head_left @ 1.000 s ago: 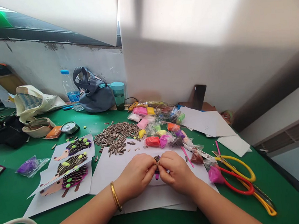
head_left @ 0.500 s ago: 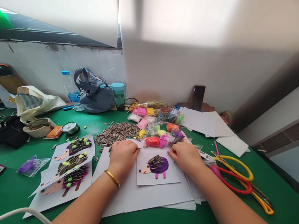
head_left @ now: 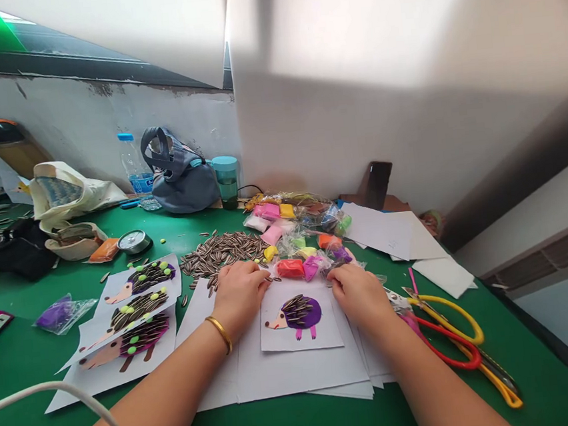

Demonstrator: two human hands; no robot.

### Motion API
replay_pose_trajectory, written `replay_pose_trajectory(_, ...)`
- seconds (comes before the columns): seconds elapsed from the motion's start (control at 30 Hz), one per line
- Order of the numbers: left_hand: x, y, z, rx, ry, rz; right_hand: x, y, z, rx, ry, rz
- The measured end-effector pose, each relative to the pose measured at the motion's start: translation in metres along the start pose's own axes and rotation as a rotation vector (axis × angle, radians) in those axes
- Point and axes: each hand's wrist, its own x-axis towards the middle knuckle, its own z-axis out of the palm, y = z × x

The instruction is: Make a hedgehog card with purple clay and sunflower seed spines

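Note:
A white card (head_left: pixel 301 340) lies before me on stacked paper (head_left: pixel 300 379). It bears a hedgehog with a pale face and a purple clay body (head_left: pixel 312 311), partly covered by sunflower seeds (head_left: pixel 297 311). My left hand (head_left: pixel 241 294), a gold bangle at its wrist, rests by the card's upper left corner. Its fingers are curled together, and whatever is between them is hidden. Just beyond lies a heap of sunflower seeds (head_left: pixel 225 251). My right hand (head_left: pixel 360 296) sits at the upper right corner, thumb and fingers drawn together; I cannot make out anything in them.
Bagged coloured clay (head_left: pixel 290 268) lies behind the card. To the right are scissors (head_left: pixel 453 351) with yellow and red handles. Several hedgehog pictures (head_left: pixel 138 321) overlap on the left. A white cable (head_left: pixel 81 396) crosses the lower left. A bag (head_left: pixel 183 186) and cup (head_left: pixel 226 178) stand behind.
My left hand has shifted slightly right and away from me, its fingertips closer to the loose seeds above the card. My right hand has moved a little to the right.

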Motion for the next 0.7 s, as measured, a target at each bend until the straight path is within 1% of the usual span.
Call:
replay_pose_trajectory(0.13,0.002,0.001,0.001,-0.011,-0.049,0.001,0.0,0.003,-0.003,-0.003,-0.039,0.003)
replay_pose_trajectory(0.27,0.002,0.003,0.0,0.037,-0.06,0.011,0.0,0.0,-0.006,-0.032,-0.109,-0.024)
replay_pose_trajectory(0.37,0.002,0.005,-0.003,0.074,-0.03,0.014,0.0,-0.002,-0.006,-0.059,-0.12,-0.036)
replay_pose_trajectory(0.5,0.003,0.005,-0.007,0.041,0.048,-0.049,0.0,-0.002,-0.004,-0.071,-0.088,-0.039)
replay_pose_trajectory(0.57,0.003,0.006,-0.009,-0.068,0.088,-0.09,-0.001,-0.004,-0.004,-0.036,-0.042,-0.051)
replay_pose_trajectory(0.6,0.003,0.007,-0.01,-0.161,0.102,-0.108,-0.002,-0.005,-0.005,0.001,-0.011,-0.07)
replay_pose_trajectory(0.7,-0.001,0.019,-0.013,-0.593,0.085,-0.169,-0.007,-0.015,-0.008,0.197,0.086,-0.189)
